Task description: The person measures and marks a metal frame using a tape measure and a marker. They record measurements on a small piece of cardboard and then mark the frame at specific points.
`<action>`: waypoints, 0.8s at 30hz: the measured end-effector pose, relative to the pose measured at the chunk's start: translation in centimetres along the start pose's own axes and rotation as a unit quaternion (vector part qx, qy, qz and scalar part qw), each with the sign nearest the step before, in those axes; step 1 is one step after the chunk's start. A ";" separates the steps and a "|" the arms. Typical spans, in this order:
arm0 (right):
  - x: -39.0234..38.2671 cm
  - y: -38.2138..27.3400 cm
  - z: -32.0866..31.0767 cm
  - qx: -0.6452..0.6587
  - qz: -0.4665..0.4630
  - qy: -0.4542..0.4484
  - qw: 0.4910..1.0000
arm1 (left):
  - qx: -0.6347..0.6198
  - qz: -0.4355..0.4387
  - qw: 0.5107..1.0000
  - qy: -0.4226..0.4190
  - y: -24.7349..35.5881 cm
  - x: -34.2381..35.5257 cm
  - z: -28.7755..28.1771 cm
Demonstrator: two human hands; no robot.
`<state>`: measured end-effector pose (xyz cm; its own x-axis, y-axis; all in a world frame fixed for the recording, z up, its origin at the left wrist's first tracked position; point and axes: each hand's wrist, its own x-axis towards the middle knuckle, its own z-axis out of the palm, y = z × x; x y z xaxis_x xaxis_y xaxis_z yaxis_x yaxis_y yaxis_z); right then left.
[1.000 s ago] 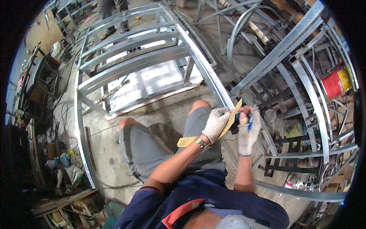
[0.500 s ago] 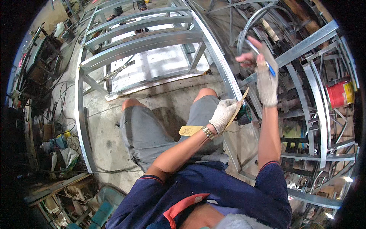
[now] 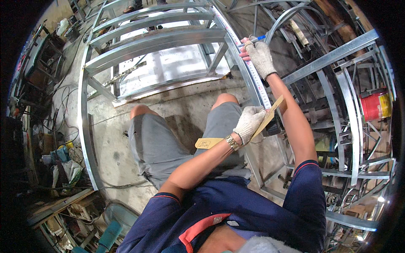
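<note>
My left hand (image 3: 248, 123), in a knit glove with bare fingertips hidden from here, is closed around a yellow piece of card (image 3: 270, 118). Another yellow part with handwriting shows beyond my wrist. Right beside that hand, the dark tape measure case (image 3: 272, 128) sits partly hidden. Its white blade (image 3: 253, 72) runs out along the right-hand rail of the metal frame (image 3: 236, 50). My right hand (image 3: 258, 55), gloved with bare fingertips, holds a blue-capped pen (image 3: 258, 38). Those fingertips reach over the blade and the rail.
Rungs of galvanised tube (image 3: 156, 46) cross the frame ahead of my knees. A white sheet (image 3: 168, 63) lies on the floor beneath. To the right are stacked metal bars (image 3: 329, 59) and a red and yellow can (image 3: 373, 106). Cables (image 3: 63, 101) trail at left.
My right hand has swung left and forward with the pen, from the air at right to the tape blade. The left hand stays near the tape case with the card.
</note>
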<state>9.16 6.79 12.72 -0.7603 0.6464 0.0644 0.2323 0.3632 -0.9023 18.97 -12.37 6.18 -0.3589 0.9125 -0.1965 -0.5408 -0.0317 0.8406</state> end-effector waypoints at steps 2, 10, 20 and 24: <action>-0.2 0.3 0.2 -0.025 -0.002 0.016 1.000 | 0.022 0.005 1.000 -0.007 0.1 0.1 -0.1; -0.9 1.9 1.0 -0.099 -0.100 0.080 0.987 | 0.041 -0.020 0.999 0.013 1.5 -0.9 0.3; -2.8 -0.8 -0.5 -0.217 -0.108 0.149 0.959 | 0.003 -0.026 1.000 0.000 1.0 -0.8 0.2; -2.8 -0.5 -1.1 -0.242 -0.068 0.082 0.965 | -0.026 -0.003 0.999 0.028 0.8 -0.8 0.6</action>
<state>11.89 5.53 13.46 -0.7068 0.6540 0.2696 0.4233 0.6964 -0.5796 19.31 -12.91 7.30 -0.3963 0.8886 -0.2312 -0.5816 -0.0481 0.8120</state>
